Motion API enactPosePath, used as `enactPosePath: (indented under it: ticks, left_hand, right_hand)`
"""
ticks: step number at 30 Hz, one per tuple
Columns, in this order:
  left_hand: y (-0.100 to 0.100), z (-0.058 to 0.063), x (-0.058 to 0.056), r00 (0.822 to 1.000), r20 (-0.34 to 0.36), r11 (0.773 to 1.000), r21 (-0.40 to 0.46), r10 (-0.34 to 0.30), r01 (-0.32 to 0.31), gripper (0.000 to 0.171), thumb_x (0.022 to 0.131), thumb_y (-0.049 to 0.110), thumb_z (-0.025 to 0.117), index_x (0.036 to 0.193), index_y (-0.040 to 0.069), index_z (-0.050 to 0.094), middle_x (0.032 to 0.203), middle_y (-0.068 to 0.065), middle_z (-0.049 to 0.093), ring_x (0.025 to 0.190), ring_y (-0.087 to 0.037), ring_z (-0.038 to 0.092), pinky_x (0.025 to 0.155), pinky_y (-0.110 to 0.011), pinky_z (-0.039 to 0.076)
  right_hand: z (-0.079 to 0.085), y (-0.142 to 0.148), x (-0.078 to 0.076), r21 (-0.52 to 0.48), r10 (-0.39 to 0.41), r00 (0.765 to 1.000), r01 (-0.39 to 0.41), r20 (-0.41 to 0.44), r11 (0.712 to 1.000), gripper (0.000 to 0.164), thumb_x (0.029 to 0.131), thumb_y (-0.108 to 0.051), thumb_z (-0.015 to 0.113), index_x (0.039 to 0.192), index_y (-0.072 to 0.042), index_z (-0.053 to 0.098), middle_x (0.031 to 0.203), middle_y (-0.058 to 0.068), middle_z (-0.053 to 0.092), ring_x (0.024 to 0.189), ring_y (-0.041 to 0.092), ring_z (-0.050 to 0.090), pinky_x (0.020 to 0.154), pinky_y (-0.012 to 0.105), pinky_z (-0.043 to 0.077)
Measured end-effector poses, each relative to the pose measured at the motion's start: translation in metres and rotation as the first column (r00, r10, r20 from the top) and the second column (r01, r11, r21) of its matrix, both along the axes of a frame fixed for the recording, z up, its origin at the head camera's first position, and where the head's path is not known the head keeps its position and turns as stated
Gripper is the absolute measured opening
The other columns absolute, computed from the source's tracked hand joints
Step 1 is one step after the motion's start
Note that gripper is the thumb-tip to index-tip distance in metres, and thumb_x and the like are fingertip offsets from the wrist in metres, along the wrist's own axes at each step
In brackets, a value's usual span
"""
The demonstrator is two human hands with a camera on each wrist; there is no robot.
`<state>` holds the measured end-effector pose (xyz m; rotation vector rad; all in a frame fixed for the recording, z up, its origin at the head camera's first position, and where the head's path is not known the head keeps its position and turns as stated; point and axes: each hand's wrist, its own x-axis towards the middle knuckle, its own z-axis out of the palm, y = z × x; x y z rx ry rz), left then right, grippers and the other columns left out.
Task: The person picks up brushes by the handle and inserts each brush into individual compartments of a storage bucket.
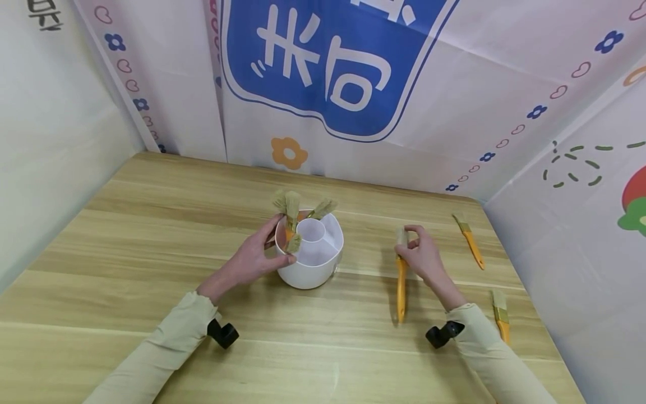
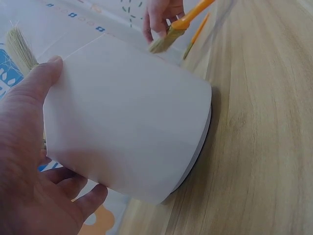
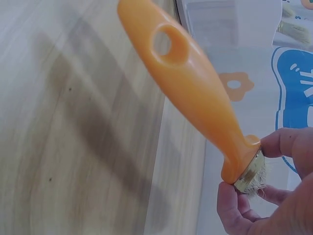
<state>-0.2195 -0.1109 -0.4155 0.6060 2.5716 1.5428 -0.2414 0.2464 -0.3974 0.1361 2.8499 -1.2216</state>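
From my remote seat I set a clock on the white pot [image 1: 309, 276], twelve toward the back wall [image 1: 187, 112]. Nearest me, toward four, a loose brush [image 1: 500, 315] lies on the desk [image 1: 292, 348]. Between that and the pot, my right grip [image 1: 423, 255] pinches the held brush [image 1: 401, 283] near its metal collar [image 3: 250, 172], handle [image 3: 190, 93] toward six; it seems lifted. I judge it light and stiff, its smooth handle a little slippery (the collar looks the surest hold). My left grip [image 1: 254, 258] clasps the pot at nine, thumb at the top edge; I take the pot for light, rigid plastic. Several brushes [image 1: 292, 203] stand in it, bristles up. Farther out, at three, lies another brush [image 1: 469, 240]. The desk is pale wood grain; at twelve, a blue sign [image 1: 323, 28] tops an orange flower [image 1: 278, 158].
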Motion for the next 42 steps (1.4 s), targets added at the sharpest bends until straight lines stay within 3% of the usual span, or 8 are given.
enactPosePath:
  ticks: [21,32,42]
  left_hand:
    - [0.0,-0.002,-0.001,1.0,-0.005,1.0,-0.006,0.003,-0.003,0.092,0.082,0.033,0.07,0.151,0.01,0.013,0.154,-0.016,0.026,0.137,-0.035,0.035,0.11,-0.05,0.035]
    - [0.001,-0.001,0.0,1.0,-0.01,1.0,0.001,0.003,-0.003,0.092,0.082,0.031,0.071,0.151,0.011,0.014,0.153,-0.017,0.028,0.136,-0.035,0.036,0.109,-0.051,0.036]
    - [0.001,0.0,0.0,1.0,0.0,1.0,-0.011,0.007,-0.007,0.092,0.082,0.032,0.07,0.151,0.01,0.013,0.153,-0.017,0.026,0.137,-0.035,0.035,0.11,-0.051,0.035]
  right_hand:
    - [0.0,-0.014,0.0,-0.049,0.009,1.0,-0.009,-0.003,0.999,0.057,0.082,-0.015,0.062,0.135,-0.01,0.042,0.087,0.012,0.055,0.061,0.011,0.055,0.054,0.022,0.049]
    - [0.0,-0.018,0.002,-0.091,0.021,1.0,-0.021,0.002,0.996,0.057,0.084,-0.014,0.061,0.137,-0.011,0.041,0.091,0.014,0.056,0.065,0.014,0.056,0.064,0.037,0.056]
    - [0.002,-0.025,0.001,-0.1,0.022,1.0,-0.022,0.001,0.995,0.057,0.083,-0.014,0.062,0.136,-0.011,0.042,0.09,0.013,0.055,0.066,0.013,0.056,0.062,0.03,0.055]
